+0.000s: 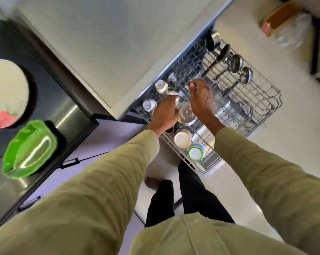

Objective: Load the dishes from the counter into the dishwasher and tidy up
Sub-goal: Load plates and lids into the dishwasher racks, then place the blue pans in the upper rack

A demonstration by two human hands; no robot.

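Left hand fingers clamped on a white cup over the dishwasher rack, right hand fingers loosely apart, holding nothing

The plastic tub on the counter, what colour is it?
Bright green. The tub shows clearly in the head view, at the left.

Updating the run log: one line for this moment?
left hand: grips white cup | right hand: over rack, empty | phase: loading

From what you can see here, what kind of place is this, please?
Most likely a home kitchen. A pulled-out dishwasher rack holds cups and ladles, the left hand grips a white cup, and a green container sits on the dark counter.
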